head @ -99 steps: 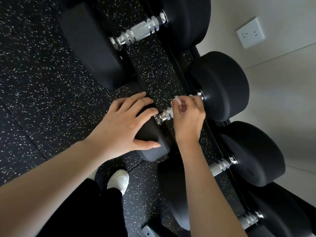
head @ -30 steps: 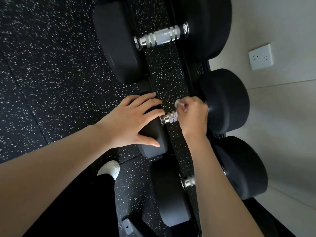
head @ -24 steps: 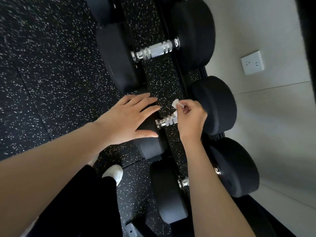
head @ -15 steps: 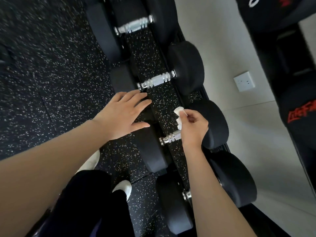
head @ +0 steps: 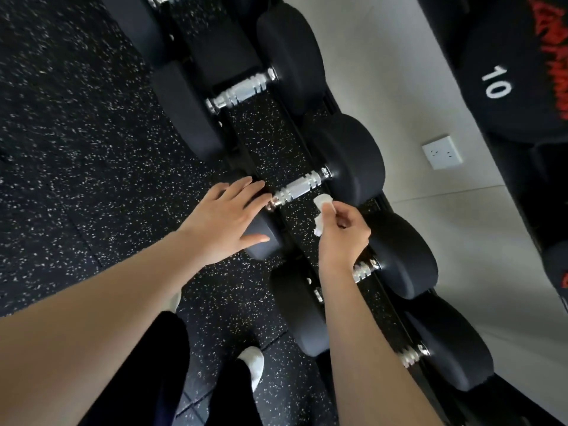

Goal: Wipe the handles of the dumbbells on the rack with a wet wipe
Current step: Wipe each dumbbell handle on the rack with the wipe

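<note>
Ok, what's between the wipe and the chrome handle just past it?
Nothing; the head view shows only speckled floor in the gap between the wet wipe, pinched by the right hand, and the handle.

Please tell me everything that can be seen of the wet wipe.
The wipe is small, white and crumpled, like soft paper. The right hand pinches it; one end sticks out above the grip, another below. It is close to a chrome handle, apparently not touching it.
</note>
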`<state>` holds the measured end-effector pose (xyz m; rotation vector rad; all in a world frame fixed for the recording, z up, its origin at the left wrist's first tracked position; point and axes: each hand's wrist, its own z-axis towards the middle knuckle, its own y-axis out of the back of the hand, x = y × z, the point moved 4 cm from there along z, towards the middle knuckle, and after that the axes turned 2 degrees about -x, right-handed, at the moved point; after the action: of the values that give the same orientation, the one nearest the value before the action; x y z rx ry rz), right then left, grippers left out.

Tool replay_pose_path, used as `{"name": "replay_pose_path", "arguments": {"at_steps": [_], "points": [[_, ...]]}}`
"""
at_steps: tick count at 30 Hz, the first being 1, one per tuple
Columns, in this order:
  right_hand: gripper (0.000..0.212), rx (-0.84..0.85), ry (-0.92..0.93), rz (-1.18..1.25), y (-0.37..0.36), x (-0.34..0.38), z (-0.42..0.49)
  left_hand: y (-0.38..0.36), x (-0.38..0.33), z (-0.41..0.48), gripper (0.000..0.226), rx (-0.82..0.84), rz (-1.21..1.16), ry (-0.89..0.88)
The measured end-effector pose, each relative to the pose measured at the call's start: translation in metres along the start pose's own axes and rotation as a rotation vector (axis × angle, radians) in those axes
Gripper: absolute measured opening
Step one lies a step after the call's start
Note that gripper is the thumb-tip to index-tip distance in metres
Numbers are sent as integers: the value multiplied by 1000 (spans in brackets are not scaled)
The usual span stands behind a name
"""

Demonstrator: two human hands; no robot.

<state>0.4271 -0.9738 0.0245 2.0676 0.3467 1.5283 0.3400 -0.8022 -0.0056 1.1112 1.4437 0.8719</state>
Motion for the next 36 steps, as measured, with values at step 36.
{"name": "replay_pose_path", "arguments": {"at_steps": [36], "points": [[14,125,163,-47,-80,-52,26,-38,29,11,72,-120,-80,-36]]}}
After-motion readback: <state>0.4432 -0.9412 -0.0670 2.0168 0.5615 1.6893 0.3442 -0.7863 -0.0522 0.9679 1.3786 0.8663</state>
